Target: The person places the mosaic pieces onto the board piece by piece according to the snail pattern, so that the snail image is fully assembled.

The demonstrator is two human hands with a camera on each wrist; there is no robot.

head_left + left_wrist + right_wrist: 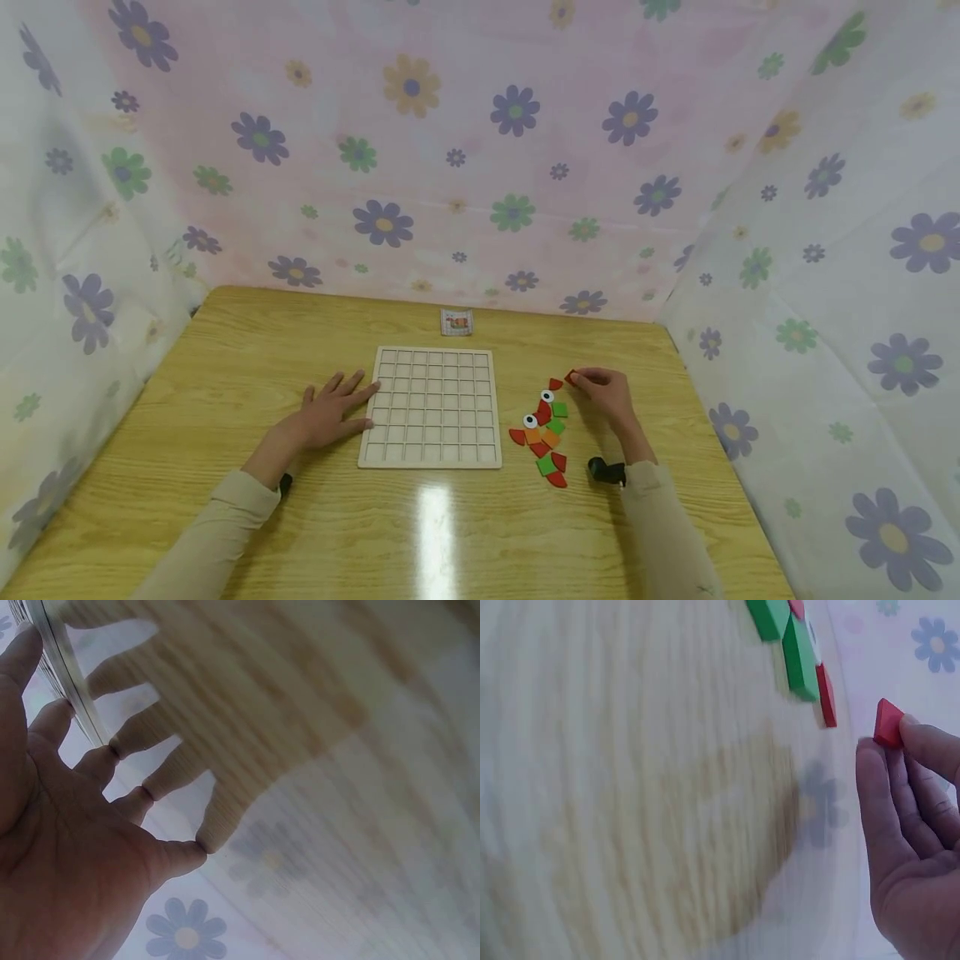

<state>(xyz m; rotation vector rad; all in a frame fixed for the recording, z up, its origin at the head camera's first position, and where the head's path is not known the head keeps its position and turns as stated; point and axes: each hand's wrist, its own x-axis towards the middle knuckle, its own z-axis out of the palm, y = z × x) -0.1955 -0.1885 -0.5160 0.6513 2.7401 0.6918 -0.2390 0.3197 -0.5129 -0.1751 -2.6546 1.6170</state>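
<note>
My right hand (606, 393) pinches a small red tile (888, 724) between thumb and fingertips, at the far end of a loose group of tiles. In that group lie red tiles (517, 437), green tiles (560, 409), orange tiles (551, 437) and two white eye tiles (530, 422). My left hand (322, 419) lies with fingers spread on the table, its fingertips at the left edge of a pale wooden grid board (495, 417). The board's square cells hold no tiles. In the left wrist view the spread fingers of the left hand (67, 825) meet their reflection in the glossy tabletop.
A small picture card (457, 322) lies behind the board, showing a red and orange figure on a grid. The wooden table (300, 533) is enclosed by flower-patterned cloth (465, 167) at the back and sides. Dark wrist cameras (606, 471) sit at the cuffs.
</note>
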